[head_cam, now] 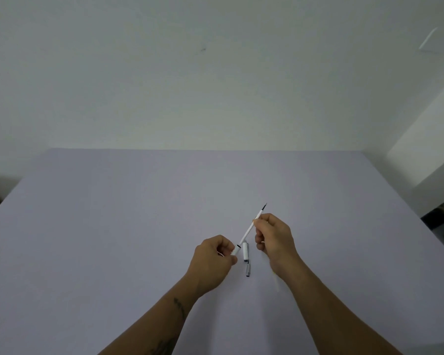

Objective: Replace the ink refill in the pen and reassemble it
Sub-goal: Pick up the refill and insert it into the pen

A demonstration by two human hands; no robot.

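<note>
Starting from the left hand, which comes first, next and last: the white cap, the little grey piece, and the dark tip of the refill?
From the left hand:
1. White cap, lying on the table just right of it.
2. Grey piece, on the table just below the cap.
3. Refill tip, up in the air beyond the right hand.

Refill [251, 226] between both hands, above table [113, 226]

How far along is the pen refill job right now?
Done: the pen is apart, with a white cap and a small grey tip piece lying on the table. In hand: the left hand grips the white barrel while the right hand holds the refill at the barrel's mouth; going in or coming out, I cannot tell. Left: seating the refill, then fitting the tip piece and cap.
</note>
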